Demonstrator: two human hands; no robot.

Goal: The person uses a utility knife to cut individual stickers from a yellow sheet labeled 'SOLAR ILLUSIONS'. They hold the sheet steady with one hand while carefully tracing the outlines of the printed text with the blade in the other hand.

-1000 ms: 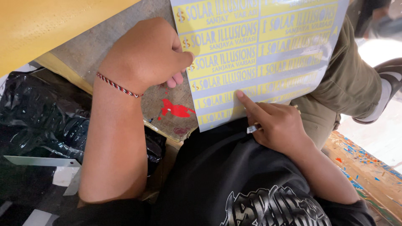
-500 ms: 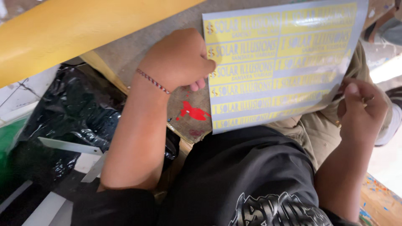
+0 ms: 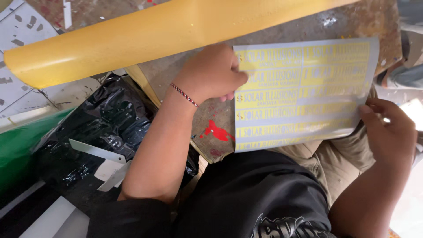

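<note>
Worktable (image 3: 317,22) bears sticker sheet (image 3: 304,94), both hands (image 3: 211,72) holding.

I'm seeing bright daylight blowing out the lower right corner, glare streaking along the yellow roll (image 3: 145,39), edges softening, forearm shadows falling leftward.

Glossy vinyl sheet (image 3: 304,94) (paper-backed)

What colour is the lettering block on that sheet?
Yellow on a pale grey sheet, clearest in the head view.
</note>
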